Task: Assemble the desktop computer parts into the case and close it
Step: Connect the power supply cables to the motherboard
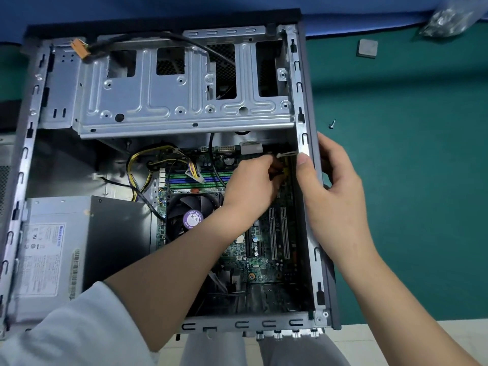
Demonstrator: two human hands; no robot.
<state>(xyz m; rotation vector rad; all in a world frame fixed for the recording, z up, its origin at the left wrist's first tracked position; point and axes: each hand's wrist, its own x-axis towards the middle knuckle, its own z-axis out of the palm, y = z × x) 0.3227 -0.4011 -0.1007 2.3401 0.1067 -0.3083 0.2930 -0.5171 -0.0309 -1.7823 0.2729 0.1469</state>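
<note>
The open computer case (306,143) lies on its side on a green mat. Inside sit the motherboard (264,254), a black CPU fan (192,215), a grey power supply (66,249) at the lower left and a metal drive cage (171,96) at the top. My left hand (253,180) reaches into the case near the board's upper right corner, its fingers curled round a small cable connector (284,170) with yellow wire. My right hand (330,186) grips the case's right wall, thumb inside, fingers outside.
Yellow and black power cables (137,167) loop left of the memory slots. An orange connector (80,48) hangs at the case's top left. On the mat to the right lie a loose screw (332,124), a small grey square part (367,48) and a plastic bag (446,21).
</note>
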